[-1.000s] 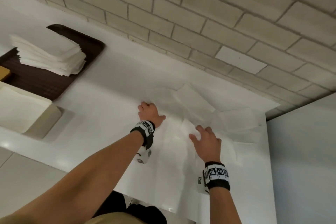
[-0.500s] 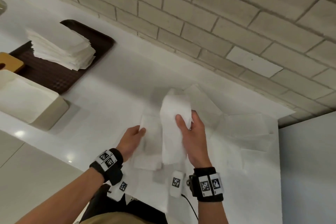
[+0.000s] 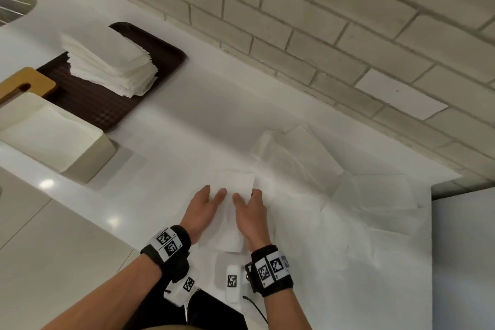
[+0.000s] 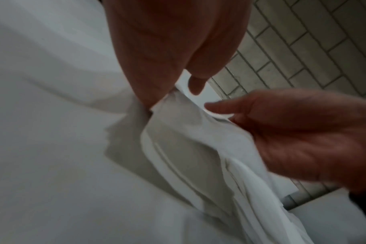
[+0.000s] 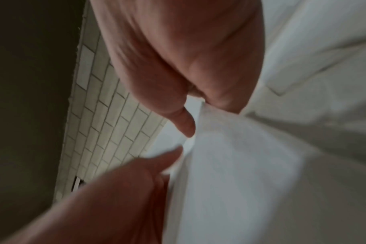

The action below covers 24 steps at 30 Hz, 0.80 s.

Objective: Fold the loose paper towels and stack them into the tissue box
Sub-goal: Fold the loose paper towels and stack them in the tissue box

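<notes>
A white paper towel [image 3: 233, 182] is folded lengthwise into a narrow strip and held just above the counter near its front edge. My left hand [image 3: 214, 195] grips its left edge and my right hand [image 3: 243, 198] its right edge, thumbs on top. The left wrist view shows the paper towel [image 4: 188, 142] hanging creased between my left hand [image 4: 157, 99] and right hand [image 4: 293, 132]. In the right wrist view my right hand [image 5: 198, 115] pinches the paper towel [image 5: 230, 161]. The cream tissue box [image 3: 88, 158] stands open at the left with towels inside.
Several loose paper towels [image 3: 308, 161] lie spread over the white counter [image 3: 201, 120] to the right, up to the brick wall [image 3: 321, 21]. A brown tray [image 3: 160, 48] at back left carries a stack of folded towels [image 3: 107, 61]. A wooden lid [image 3: 26, 83] lies behind the box.
The right hand has lowered the lifted towel toward the front edge. The left hand left the sheets on the counter and took the towel's left edge.
</notes>
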Motion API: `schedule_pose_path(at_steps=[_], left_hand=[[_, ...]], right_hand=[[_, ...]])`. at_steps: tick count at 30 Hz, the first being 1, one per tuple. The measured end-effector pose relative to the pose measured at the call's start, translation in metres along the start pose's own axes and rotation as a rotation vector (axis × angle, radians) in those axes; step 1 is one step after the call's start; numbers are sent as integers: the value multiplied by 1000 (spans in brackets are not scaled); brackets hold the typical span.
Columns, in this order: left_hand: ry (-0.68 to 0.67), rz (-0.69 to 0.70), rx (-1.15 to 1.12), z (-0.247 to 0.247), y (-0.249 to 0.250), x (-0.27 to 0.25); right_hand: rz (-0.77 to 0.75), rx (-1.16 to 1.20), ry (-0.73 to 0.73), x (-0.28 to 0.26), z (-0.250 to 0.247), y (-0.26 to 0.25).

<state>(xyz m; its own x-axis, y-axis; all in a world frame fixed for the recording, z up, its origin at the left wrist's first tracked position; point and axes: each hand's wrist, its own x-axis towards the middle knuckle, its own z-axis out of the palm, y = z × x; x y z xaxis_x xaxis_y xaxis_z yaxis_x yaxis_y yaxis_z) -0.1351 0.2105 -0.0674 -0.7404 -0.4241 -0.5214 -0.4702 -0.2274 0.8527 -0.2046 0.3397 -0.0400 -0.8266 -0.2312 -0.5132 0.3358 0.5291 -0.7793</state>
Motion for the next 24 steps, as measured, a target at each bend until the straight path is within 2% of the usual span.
schedule_pose_path(at_steps=[2, 4, 6, 8, 11, 13, 16, 21, 24], left_hand=[[37, 40, 57, 2, -1, 0], [78, 37, 101, 3, 2, 0], [82, 48, 115, 3, 0, 2], [76, 48, 108, 1, -5, 2], [63, 38, 99, -2, -15, 3], [64, 16, 96, -2, -20, 5], [54, -5, 57, -2, -13, 0], [56, 50, 7, 2, 0, -12], [21, 171, 5, 0, -1, -20]], right_hand=[[-79, -150, 9, 13, -22, -9], [-236, -324, 187, 41, -62, -23], [-255, -459, 391, 78, -112, -42], [-203, -489, 477, 117, -163, -54], [-23, -583, 300, 166, -201, -48], [-24, -721, 186, 178, -202, -41], [-175, -714, 208, 176, -198, -51], [-537, -777, 428, 144, -197, -81], [-671, -617, 496, 116, -203, -102]])
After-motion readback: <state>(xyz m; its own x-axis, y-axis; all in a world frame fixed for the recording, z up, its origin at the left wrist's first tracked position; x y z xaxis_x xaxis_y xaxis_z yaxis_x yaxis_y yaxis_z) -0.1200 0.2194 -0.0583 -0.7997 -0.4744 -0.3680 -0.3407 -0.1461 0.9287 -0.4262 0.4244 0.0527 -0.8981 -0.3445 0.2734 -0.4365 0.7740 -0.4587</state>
